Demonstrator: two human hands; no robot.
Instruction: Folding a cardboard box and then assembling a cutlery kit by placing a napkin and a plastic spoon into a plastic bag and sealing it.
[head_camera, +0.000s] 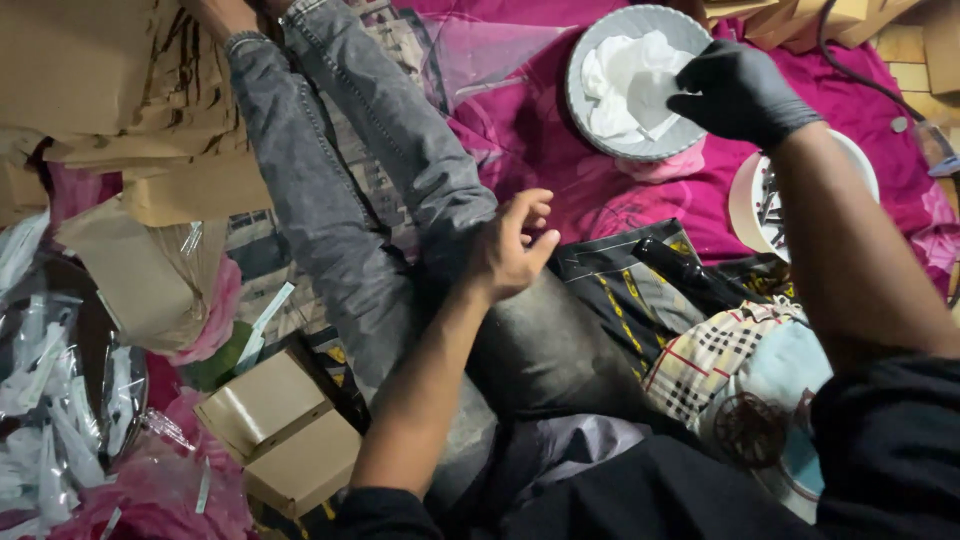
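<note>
Head view: the right hand (738, 92), in a black glove, pinches a white cloth (632, 82) lying in a pale round bowl (598, 45) on magenta fabric (560, 150). The bare left hand (512, 248) rests loosely curled, holding nothing, on a grey-jeaned leg (350, 190).

What you have in view, by count

You have two hands out: a bare left hand (512, 250) and a black-gloved right hand (740, 92). Far right sit two round dishes, one grey bowl (585, 62) and one white plate (742, 205). Near left lie two small brown boxes (285, 432). The clear packets (50, 400) are too many to count.
</note>
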